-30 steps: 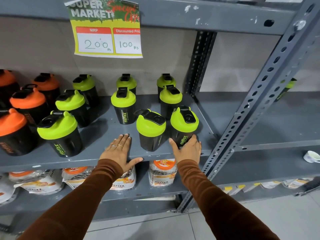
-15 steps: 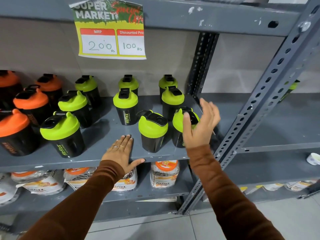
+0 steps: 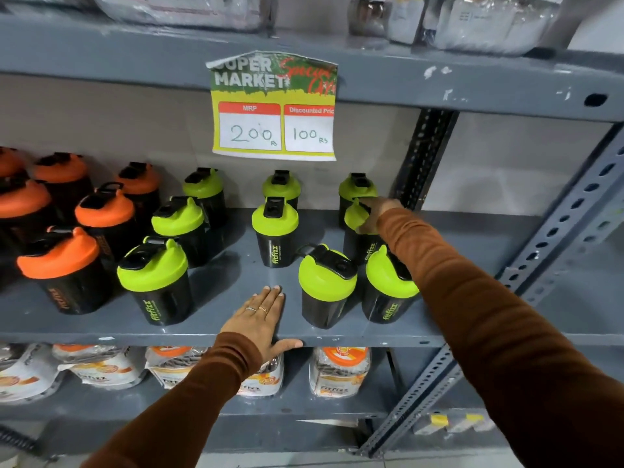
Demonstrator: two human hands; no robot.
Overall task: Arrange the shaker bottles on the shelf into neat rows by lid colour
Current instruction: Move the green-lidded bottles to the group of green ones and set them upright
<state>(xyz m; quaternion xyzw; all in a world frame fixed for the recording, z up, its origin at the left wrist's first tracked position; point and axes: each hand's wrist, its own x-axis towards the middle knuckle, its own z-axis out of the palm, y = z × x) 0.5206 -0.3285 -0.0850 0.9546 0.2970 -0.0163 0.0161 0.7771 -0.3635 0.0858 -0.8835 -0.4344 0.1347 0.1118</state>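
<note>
Black shaker bottles stand on a grey shelf [image 3: 233,282]. Several orange-lid bottles [image 3: 59,256] fill the left side. Several green-lid bottles stand in rows to the right, among them a front one [image 3: 326,278] with its black cap turned left and a front right one [image 3: 385,282] under my forearm. My right hand [image 3: 378,214] reaches past these and curls over the lid of the middle-row right green-lid bottle [image 3: 353,217]. My left hand [image 3: 261,315] lies flat on the shelf near its front edge, fingers apart, between two front bottles.
A yellow price sign [image 3: 273,106] hangs from the shelf above. Perforated grey posts [image 3: 557,238] rise at the right, with another shelf bay beyond them. Printed pouches [image 3: 339,369] lie on the shelf below. Wrapped packs [image 3: 489,21] sit on top.
My right hand left the front right bottle, lifted open, then reached back onto the middle-row right bottle's lid. My left hand stayed flat. The camera shifted right.
</note>
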